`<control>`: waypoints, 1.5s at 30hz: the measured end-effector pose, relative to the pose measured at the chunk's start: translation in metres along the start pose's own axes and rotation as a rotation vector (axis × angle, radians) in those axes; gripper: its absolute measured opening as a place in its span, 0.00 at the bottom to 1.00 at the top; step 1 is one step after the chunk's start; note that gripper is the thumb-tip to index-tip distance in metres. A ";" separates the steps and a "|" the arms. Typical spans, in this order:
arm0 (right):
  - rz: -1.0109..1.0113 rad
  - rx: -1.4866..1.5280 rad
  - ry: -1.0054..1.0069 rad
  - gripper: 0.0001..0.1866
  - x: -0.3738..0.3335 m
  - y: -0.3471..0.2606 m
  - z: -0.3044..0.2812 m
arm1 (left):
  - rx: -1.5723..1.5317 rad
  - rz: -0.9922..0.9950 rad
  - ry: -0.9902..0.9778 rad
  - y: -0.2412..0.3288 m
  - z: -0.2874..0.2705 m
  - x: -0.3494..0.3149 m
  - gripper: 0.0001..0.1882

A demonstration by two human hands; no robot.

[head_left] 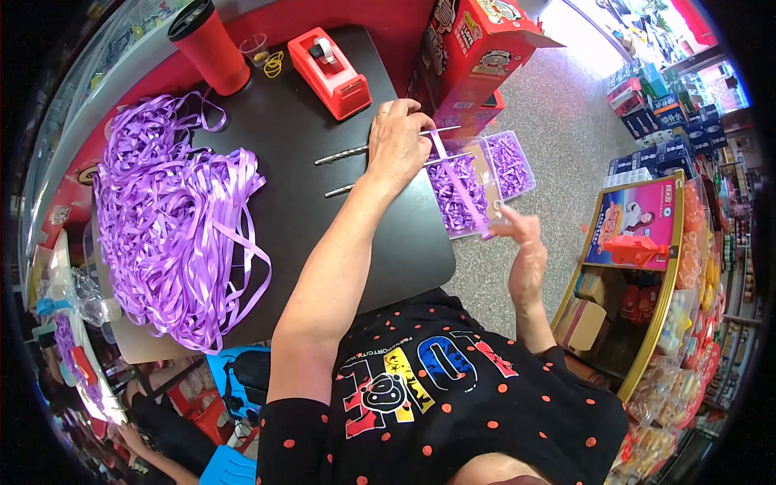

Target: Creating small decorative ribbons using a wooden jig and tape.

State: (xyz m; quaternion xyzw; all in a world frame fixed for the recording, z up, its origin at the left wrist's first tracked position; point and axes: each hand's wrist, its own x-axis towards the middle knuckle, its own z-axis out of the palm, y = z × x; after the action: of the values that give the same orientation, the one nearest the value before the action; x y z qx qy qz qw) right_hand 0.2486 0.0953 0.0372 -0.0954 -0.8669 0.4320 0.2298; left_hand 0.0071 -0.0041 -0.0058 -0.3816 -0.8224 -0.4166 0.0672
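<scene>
My left hand [398, 141] is closed over two thin metal rods [341, 156] near the table's right edge; their ends stick out on both sides of it. A purple ribbon [462, 187] runs from the rods beside my left fingers toward my right hand. My right hand [521, 242] pinches the ribbon's lower end between thumb and fingers, out past the table edge. Below the stretched ribbon is a clear plastic box [449, 217] of small purple ribbon pieces; a second clear box [529, 174] of them sits beside it. A big tangled heap of purple ribbon [178, 234] covers the table's left side.
On the dark table [396, 259] stand a red tape dispenser [330, 74], a red tumbler [212, 52] and yellow rubber bands [274, 65]. A tall red carton [465, 56] rises at the back. A display cabinet [638, 218] stands right. Another person's arm [149, 457] shows lower left, near blue stools.
</scene>
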 end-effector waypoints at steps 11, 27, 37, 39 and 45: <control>-0.039 0.706 0.002 0.34 0.154 -0.006 0.030 | -0.068 -0.052 0.029 0.005 -0.005 0.003 0.14; 0.212 0.507 -0.279 0.37 0.203 0.127 0.092 | -0.368 -0.185 0.299 -0.001 -0.006 0.013 0.19; 0.288 0.413 -0.141 0.33 0.097 0.118 0.082 | -0.371 -0.182 0.332 0.001 -0.011 0.012 0.18; 0.237 0.419 -0.025 0.30 0.077 0.087 0.076 | -0.384 -0.156 0.358 0.002 -0.013 0.011 0.18; 0.208 0.528 0.123 0.21 0.061 0.050 0.069 | -0.694 -0.197 0.389 0.026 -0.021 0.010 0.12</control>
State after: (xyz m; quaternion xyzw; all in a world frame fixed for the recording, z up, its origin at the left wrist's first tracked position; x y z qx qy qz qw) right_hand 0.1601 0.0991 -0.0192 -0.1464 -0.6944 0.6574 0.2533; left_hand 0.0132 -0.0040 0.0285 -0.2152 -0.6377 -0.7380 0.0484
